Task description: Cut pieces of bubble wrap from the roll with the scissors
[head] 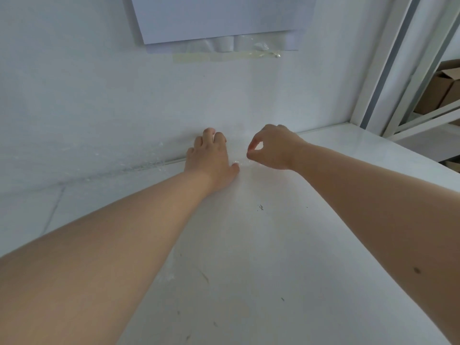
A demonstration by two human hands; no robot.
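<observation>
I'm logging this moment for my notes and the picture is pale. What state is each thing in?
Left hand: flat, palm down on the clear bubble wrap.
Right hand: thumb and forefinger pinched at the wrap's edge.
Clear bubble wrap sheet: spread over the white table, uncut here.
White table: marked with dark scuffs.
White paper sheet: taped to the wall.
Brown cardboard boxes: on the shelf, one with its flap open.
Scissors: not in view.

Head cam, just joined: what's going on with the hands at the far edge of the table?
A person reaches both bare arms across a white table to the wall. The left hand lies flat, pressing down on faint clear film that looks like bubble wrap. The right hand pinches thumb and forefinger together just above the same film, though actual contact is hard to tell. No scissors or roll are in view.
</observation>
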